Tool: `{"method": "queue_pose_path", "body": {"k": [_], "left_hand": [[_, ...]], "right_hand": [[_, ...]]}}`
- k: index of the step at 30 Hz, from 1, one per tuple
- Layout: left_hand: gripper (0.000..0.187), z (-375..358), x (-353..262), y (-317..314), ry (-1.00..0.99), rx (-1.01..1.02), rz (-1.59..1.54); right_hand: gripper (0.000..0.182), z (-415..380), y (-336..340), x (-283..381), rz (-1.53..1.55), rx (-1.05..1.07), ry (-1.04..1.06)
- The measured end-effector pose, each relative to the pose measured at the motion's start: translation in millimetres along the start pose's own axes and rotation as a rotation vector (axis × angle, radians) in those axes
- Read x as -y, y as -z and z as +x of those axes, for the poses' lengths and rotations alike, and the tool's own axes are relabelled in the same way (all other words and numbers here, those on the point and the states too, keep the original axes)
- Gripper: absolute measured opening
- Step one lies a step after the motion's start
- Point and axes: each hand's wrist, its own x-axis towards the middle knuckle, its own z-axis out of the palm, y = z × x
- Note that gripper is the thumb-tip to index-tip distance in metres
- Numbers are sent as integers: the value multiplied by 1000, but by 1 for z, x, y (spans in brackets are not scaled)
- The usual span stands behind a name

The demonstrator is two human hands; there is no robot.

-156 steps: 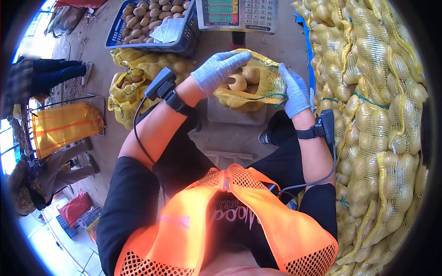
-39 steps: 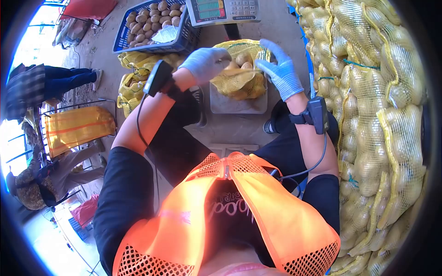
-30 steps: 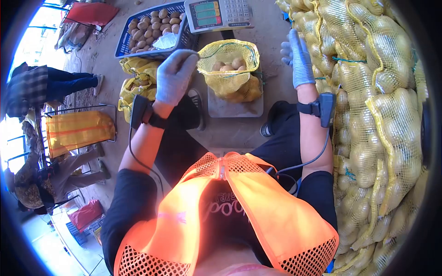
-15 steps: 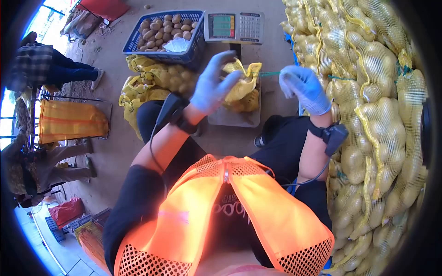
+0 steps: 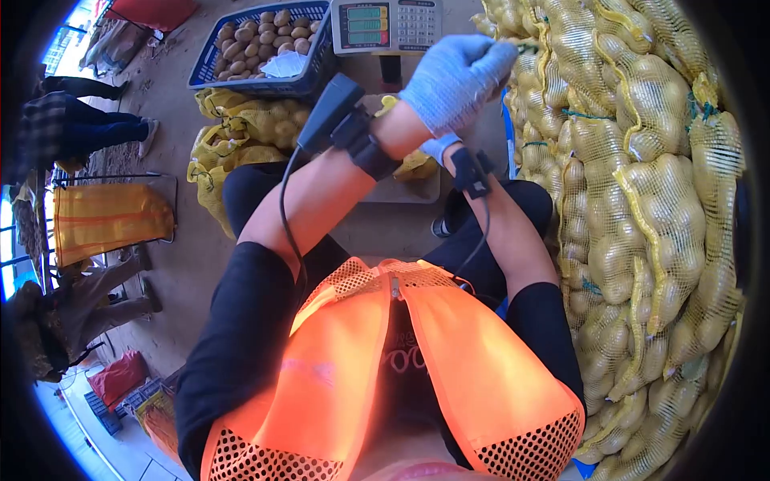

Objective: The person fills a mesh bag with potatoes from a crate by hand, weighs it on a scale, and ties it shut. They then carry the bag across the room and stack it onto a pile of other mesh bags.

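Observation:
My left hand, in a pale blue-grey glove, is stretched across to the right with its fingers pinched together. Something dark and greenish shows at the fingertips, too small to name. Beneath that wrist, my right hand shows only its glove cuff; its fingers are hidden. The two forearms cross here. Behind them a yellow mesh bag rests on the weighing scale's platform, mostly covered by my hands and left forearm. The scale's display panel stands beyond.
A blue crate of potatoes stands at the back left, with filled yellow mesh bags before it. Stacked mesh bags of potatoes line the right side. At far left are other people and an orange sack on a frame.
My left hand has swung right and away from the bag, its fingers closing. My right hand has moved left beneath it. The green string stretched between bag and right hand is no longer visible there.

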Motion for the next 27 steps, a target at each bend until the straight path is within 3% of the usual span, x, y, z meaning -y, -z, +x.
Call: {"method": "queue_pose_path", "body": {"k": [2, 3, 4, 5, 6, 7, 8, 9, 11, 12, 13, 14, 15, 16, 18, 19, 20, 22, 23, 24, 27], "left_hand": [[29, 17, -11, 27, 52, -94, 59], [32, 28, 2, 47, -25, -196, -36], [32, 47, 29, 92, -71, -226, -22], [25, 52, 35, 129, 78, -249, 28], [33, 47, 41, 140, -22, -475, -30], [34, 38, 65, 172, 36, -486, -158], [34, 19, 93, 197, 80, -497, -56], [34, 1, 124, 215, 127, -502, 49], [22, -62, 162, 198, 231, -332, 629], [15, -91, 192, 189, 42, -186, 960], [14, -114, 196, 154, 233, -76, 945], [13, -139, 233, 132, 359, 122, 896], [17, -140, 209, 86, 526, 71, 649], [20, -139, 213, 55, 529, 99, 562], [21, -128, 282, 15, 87, 97, 827], [21, -115, 288, 3, 98, 94, 824], [23, -96, 284, -7, 151, -180, 344], [27, -58, 264, -23, 229, -686, -631], [30, -47, 254, -28, 255, -917, -1128], [30, -46, 243, -29, 263, -913, -1124], [35, -59, 205, -13, 157, -699, -432]], "right_hand": [[50, 3, 0, 8, -553, 123, -353], [28, 16, 11, -3, -381, 105, -521], [28, 14, 14, -2, -374, 115, -529], [23, 10, 16, 2, -215, 92, -489], [19, 8, 21, 4, -57, 65, -449], [15, 11, 31, 1, 74, 59, -466], [15, 15, 37, -3, 83, 62, -474], [14, 19, 43, -8, 265, 27, -517], [10, 31, 55, -24, 618, 55, -539], [10, 32, 48, -23, 635, 47, -541], [10, 33, 30, -16, 675, -59, -549], [11, 33, 22, -14, 710, -164, -559], [11, 37, 34, -32, 830, -92, -626], [11, 35, 29, -33, 834, -96, -629], [13, 24, 8, -34, 888, -239, -493], [12, 19, 5, -42, 841, -174, -353], [12, 15, -2, -40, 843, -178, -363], [18, 9, -17, -28, 323, -319, -302], [27, 13, -17, -31, 268, -340, -303], [27, 16, -14, -39, 275, -346, -301], [24, 23, -2, -62, -90, -311, -187]]}}
